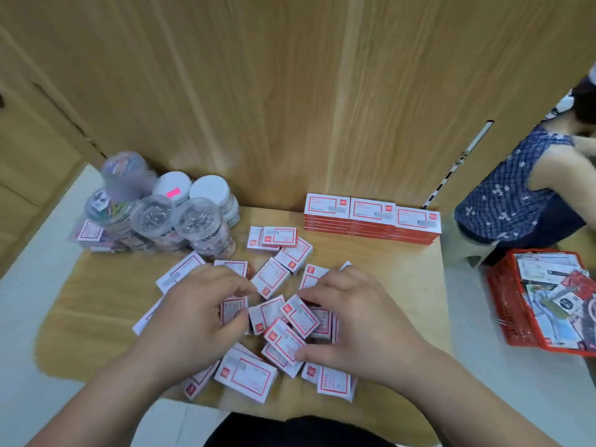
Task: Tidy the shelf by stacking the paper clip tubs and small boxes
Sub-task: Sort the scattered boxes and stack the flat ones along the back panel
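Several small white boxes with red frames [274,279] lie scattered on the wooden shelf [387,285]. My left hand [196,314] has its fingers curled over one small box [233,309] in the pile. My right hand [351,321] pinches a box [283,341] between thumb and fingers at the pile's middle. Clear round paper clip tubs [154,217] stand stacked at the back left. Neat stacks of the same boxes [371,219] sit at the back right against the wooden wall.
A red plastic basket [516,314] full of packets stands on the floor to the right. A person in a blue patterned top [509,195] crouches behind it. A wooden panel wall [290,108] closes the back.
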Demonstrator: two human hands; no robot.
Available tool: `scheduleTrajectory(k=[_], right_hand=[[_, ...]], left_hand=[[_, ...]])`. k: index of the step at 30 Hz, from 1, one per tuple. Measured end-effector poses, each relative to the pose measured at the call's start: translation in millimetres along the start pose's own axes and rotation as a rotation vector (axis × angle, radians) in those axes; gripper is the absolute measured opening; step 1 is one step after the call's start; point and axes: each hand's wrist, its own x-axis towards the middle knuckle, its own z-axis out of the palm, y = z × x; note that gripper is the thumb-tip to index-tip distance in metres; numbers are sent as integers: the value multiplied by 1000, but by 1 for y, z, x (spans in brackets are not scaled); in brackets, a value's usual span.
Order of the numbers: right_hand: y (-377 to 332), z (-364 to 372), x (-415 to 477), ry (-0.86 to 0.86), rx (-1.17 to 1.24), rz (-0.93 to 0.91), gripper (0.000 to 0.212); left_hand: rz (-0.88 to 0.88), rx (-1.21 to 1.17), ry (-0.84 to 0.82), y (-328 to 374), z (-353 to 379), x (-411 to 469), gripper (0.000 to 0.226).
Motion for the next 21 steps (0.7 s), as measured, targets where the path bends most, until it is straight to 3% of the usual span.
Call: scheduleTrajectory(k=[3, 10, 13, 15, 18, 21], right_hand=[[-8, 12, 11, -62, -98, -29, 76], [-7, 17, 21, 65, -128, 51, 44], [-5, 7, 20, 34, -52, 0, 41], [0, -1, 18, -45, -2, -61, 52], [3, -3, 17, -119, -8, -88, 59], [3, 3, 19, -59, -9, -93, 50]], left_hand=[[-20, -11, -12, -5, -7, -15, 34], [-21, 127, -84, 27, 13, -20, 69], [-6, 246, -109, 40, 28, -13, 66], [1, 289, -102, 41, 35, -9, 61], [-15, 269, -95, 37, 37, -6, 56], [-30, 191, -83, 29, 37, -7, 54]])
